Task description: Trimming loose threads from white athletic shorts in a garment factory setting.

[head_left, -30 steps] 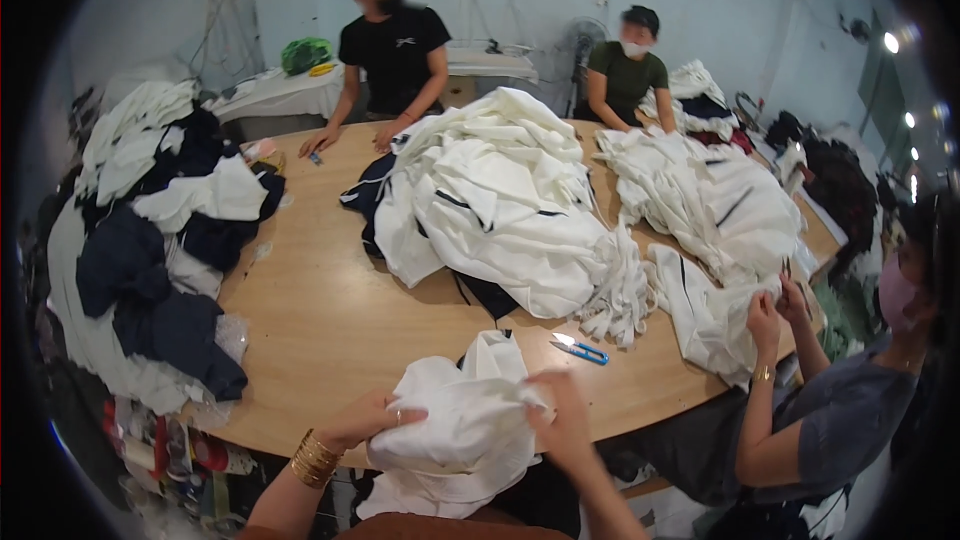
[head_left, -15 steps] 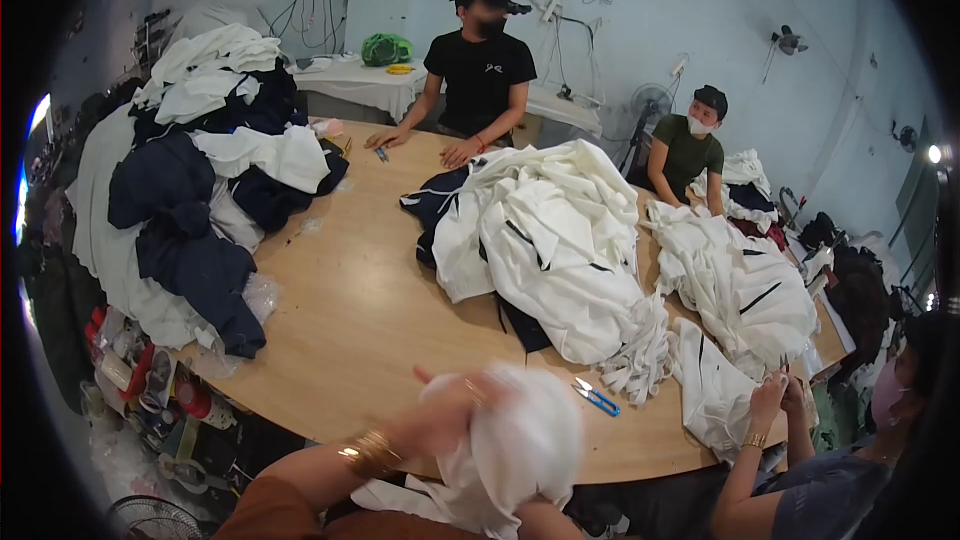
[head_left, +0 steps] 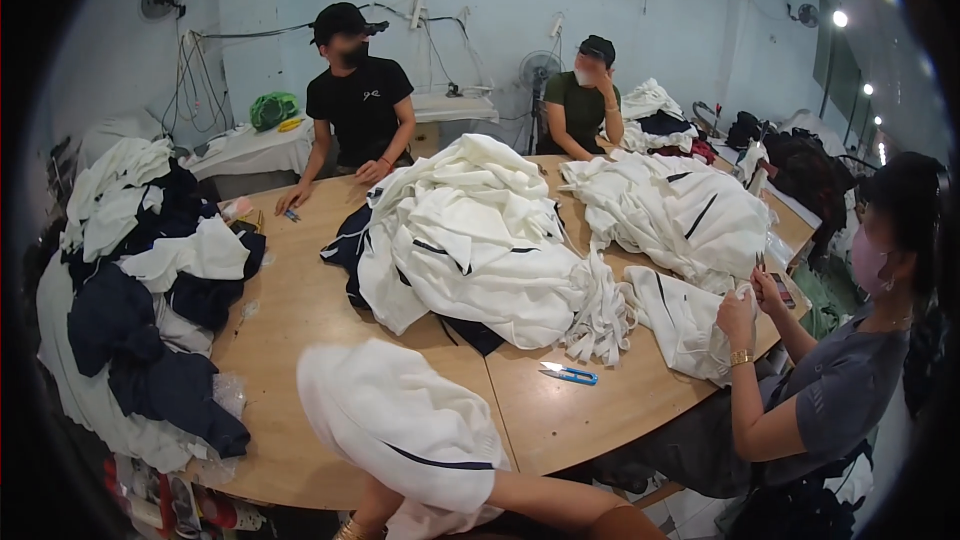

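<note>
A white garment [head_left: 400, 410] with a dark navy stripe billows above the near table edge, spread over both my hands. Part of my left hand [head_left: 377, 502] shows below the cloth, near a gold bracelet; its fingers are hidden. My right forearm [head_left: 560, 500] comes in from the lower right and passes under or into the fabric, which covers the hand completely. Blue-handled thread snips [head_left: 570, 373] lie on the table right of the garment. Behind it rises a large heap of white garments [head_left: 470, 250] with navy trim.
White strips [head_left: 603, 315] bunch beside the heap on the wooden table [head_left: 290, 390]. Navy and white clothes [head_left: 130, 340] pile up at left. At right, a seated co-worker [head_left: 800, 390] holds white cloth and a small tool. Two more people [head_left: 360, 105] are across the table.
The white garment has swung left and opened out, now covering my left hand, which was in front of it. The view has turned right. The far-right co-worker has raised a hand to the head.
</note>
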